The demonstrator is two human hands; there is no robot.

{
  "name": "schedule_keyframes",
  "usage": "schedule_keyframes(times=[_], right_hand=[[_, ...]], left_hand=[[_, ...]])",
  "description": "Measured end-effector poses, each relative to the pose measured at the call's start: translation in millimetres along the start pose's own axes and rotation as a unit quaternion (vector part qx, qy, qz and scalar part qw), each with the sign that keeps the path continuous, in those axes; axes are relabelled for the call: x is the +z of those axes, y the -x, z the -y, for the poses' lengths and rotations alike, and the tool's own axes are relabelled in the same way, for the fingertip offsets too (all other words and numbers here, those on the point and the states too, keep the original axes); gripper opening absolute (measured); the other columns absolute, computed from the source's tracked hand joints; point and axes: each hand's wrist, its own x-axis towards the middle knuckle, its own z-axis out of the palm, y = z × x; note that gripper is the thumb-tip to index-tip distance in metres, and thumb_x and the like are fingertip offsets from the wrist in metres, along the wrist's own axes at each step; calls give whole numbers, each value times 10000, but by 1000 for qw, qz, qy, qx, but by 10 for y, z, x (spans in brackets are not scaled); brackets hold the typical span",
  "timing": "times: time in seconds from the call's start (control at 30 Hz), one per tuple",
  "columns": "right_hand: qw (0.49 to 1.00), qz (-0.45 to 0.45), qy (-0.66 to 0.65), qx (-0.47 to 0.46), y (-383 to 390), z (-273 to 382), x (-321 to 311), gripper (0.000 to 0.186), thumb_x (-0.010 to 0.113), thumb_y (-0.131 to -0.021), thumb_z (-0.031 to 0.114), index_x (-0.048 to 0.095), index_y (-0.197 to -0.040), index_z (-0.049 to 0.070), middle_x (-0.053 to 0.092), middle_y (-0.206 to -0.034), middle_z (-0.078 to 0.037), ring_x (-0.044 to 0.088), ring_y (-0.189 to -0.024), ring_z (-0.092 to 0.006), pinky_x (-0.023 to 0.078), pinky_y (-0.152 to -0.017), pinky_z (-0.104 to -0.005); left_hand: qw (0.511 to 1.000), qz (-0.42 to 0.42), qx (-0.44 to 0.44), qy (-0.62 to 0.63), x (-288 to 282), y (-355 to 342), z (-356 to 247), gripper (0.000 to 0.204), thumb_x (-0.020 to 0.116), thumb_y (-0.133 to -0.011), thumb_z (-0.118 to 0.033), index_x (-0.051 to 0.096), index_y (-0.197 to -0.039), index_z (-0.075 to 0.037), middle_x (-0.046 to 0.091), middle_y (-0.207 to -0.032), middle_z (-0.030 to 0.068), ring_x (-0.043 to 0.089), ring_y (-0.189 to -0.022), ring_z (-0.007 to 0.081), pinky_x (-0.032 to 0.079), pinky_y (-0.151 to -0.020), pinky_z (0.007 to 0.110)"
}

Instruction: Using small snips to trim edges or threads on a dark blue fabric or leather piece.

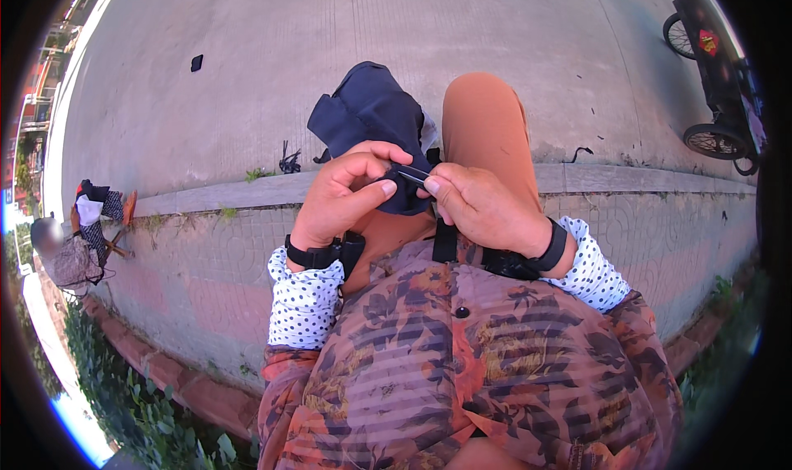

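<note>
A navy-blue cloth piece (367,103) is draped over my left knee, its lower end hanging between my hands. My left hand (351,185) pinches a dark edge of it between thumb and forefinger. From the other side my right hand (487,206) grips a slim dark tool (412,176) with a shiny metal edge, its tip at the pinched edge. Whether it is tweezers or small snips I cannot make out. A dark strap (445,241) hangs below my right hand. Something whitish (429,132) shows beside the cloth, partly hidden.
Beyond the kerb (643,176), a black flat object (196,63) lies on the road. Dark scraps (289,158) and a thin strip (582,152) lie near the kerb. A person (74,247) sits at far left; a wheeled cart (714,82) stands at right. Leafy plants (157,404) grow behind.
</note>
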Motion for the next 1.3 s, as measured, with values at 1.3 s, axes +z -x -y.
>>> schedule_keyframes(times=[1.3], right_hand=[[976,-103,-189,-9,-214,-152,188,271,757,-938,144,606,-1104,-8,624,-980,-19,565,-916,-72,501,-818,-267]], left_hand=[[998,2,40,-48,26,-18,33,135,687,-869,17,578,-811,-38,580,-1281,116,540,-1152,145,423,-1002,319]])
